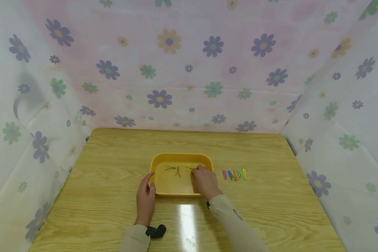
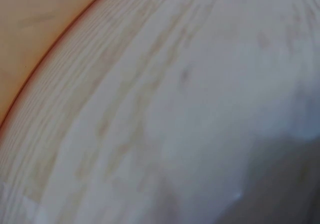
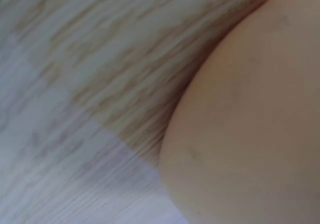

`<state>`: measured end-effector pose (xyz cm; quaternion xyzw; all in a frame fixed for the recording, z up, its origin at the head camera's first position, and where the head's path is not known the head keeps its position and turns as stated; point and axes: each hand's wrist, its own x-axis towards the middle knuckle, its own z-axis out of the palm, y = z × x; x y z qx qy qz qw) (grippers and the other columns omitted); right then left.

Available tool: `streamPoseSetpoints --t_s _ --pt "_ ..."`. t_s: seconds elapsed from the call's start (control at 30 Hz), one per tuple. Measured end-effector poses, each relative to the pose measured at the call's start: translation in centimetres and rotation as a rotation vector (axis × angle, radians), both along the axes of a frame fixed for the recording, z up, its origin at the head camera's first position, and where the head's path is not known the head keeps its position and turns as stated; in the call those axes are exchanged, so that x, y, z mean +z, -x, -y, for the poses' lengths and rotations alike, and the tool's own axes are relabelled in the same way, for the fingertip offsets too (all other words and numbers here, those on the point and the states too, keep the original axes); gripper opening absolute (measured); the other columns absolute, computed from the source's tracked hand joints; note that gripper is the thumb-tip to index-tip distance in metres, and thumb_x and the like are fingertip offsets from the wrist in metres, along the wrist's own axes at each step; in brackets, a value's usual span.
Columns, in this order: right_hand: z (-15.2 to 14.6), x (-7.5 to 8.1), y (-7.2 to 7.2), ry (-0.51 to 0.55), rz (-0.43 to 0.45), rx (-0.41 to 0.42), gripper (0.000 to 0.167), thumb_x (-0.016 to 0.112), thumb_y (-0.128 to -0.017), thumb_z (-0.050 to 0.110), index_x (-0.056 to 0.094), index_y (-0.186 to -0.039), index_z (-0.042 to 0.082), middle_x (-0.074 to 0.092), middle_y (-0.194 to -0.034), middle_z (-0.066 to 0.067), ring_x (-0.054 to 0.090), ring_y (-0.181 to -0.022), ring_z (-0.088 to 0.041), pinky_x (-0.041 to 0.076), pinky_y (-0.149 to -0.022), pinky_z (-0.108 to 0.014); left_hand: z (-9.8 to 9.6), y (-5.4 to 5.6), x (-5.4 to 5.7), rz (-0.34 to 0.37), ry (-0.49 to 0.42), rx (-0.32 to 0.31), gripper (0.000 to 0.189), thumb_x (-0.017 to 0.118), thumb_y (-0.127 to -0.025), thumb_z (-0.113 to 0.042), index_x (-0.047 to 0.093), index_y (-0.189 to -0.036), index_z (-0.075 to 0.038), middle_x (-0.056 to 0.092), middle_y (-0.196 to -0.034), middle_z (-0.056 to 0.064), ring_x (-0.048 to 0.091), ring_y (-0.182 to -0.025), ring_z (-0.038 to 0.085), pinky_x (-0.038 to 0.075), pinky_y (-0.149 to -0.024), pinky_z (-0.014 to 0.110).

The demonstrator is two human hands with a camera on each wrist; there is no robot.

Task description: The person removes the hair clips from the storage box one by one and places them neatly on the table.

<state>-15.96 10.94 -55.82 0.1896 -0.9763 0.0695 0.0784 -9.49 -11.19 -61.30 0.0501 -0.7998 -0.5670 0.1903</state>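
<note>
A yellow tray (image 1: 176, 193) stands on the wooden table. My left hand (image 1: 145, 199) lies at its left side, fingers resting on the rim and thumb near the front corner. Over the right part of the tray, my right hand (image 1: 205, 182) reaches in with curled fingers and pinches at a yellow hair clip (image 1: 192, 166), partly hidden by the hand. Another yellow hair clip (image 1: 188, 169) lies just left of those fingertips. Further left in the tray are two thin dark hairpins, one flat hairpin (image 1: 170, 168) and one spread hairpin (image 1: 177, 171).
Right of the tray, several snap hair clips lie in a row: purple clip (image 1: 224, 174), blue clip (image 1: 230, 175), orange clip (image 1: 235, 175), green clip (image 1: 239, 174) and yellow clip (image 1: 244, 174). Flowered cloth (image 1: 189, 115) surrounds the table (image 1: 113, 157) at the back and sides.
</note>
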Motion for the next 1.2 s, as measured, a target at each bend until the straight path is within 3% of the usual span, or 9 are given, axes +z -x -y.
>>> streamPoseSetpoints --t_s 0.23,0.67,0.73,0.9,0.97,1.2 --pt "-0.1 0.0 0.1 -0.026 0.007 0.024 0.013 0.06 -0.084 0.015 0.069 -0.081 0.023 0.054 -0.075 0.003 0.051 -0.063 -0.014 0.04 -0.047 -0.029 0.0 0.0 0.0 0.014 -0.006 0.0 0.033 0.043 -0.094 -0.017 0.052 -0.125 -0.021 0.045 -0.127 -0.013 0.039 -0.118 0.006 0.033 -0.09 0.014" --pt "0.0 0.3 0.1 -0.045 -0.009 0.039 0.019 0.059 -0.082 0.013 0.058 -0.065 0.021 0.046 -0.063 0.005 0.044 -0.053 -0.012 0.033 -0.042 -0.027 0.1 0.0 0.2 0.036 -0.022 -0.011 0.033 0.043 -0.094 -0.017 0.051 -0.125 -0.025 0.044 -0.127 -0.012 0.037 -0.12 0.007 0.031 -0.092 0.014" --pt "0.0 0.3 0.0 -0.033 -0.005 0.042 0.017 0.06 -0.082 0.013 0.061 -0.068 0.022 0.049 -0.064 0.006 0.047 -0.055 -0.012 0.036 -0.043 -0.026 -0.1 -0.2 1.0 0.038 -0.024 -0.012 0.033 0.043 -0.093 -0.015 0.051 -0.125 -0.021 0.045 -0.127 -0.011 0.037 -0.12 0.007 0.031 -0.09 0.012" --pt "0.0 0.2 0.0 -0.005 -0.007 0.053 0.008 0.062 -0.083 0.019 0.07 -0.083 0.021 0.056 -0.071 0.005 0.053 -0.061 -0.013 0.04 -0.045 -0.026 -0.1 -0.3 1.1 0.047 -0.013 -0.009 0.034 0.043 -0.093 -0.012 0.051 -0.125 -0.017 0.045 -0.128 -0.008 0.038 -0.119 0.009 0.031 -0.088 0.01" --pt "0.1 0.1 0.0 -0.008 -0.02 0.056 0.009 0.062 -0.084 0.021 0.07 -0.087 0.021 0.056 -0.071 0.004 0.052 -0.06 -0.013 0.039 -0.044 -0.026 0.1 0.0 0.2 0.049 -0.012 -0.009 0.034 0.043 -0.093 -0.014 0.051 -0.126 -0.02 0.044 -0.128 -0.01 0.038 -0.119 0.008 0.032 -0.089 0.012" --pt "0.1 -0.1 0.2 -0.036 -0.018 0.048 0.013 0.058 -0.086 0.023 0.068 -0.079 0.02 0.049 -0.065 0.004 0.045 -0.054 -0.012 0.034 -0.04 -0.027 0.1 0.0 0.1 0.031 -0.015 -0.026 0.033 0.043 -0.094 -0.021 0.049 -0.127 -0.022 0.043 -0.13 -0.01 0.036 -0.122 0.009 0.034 -0.094 0.028"
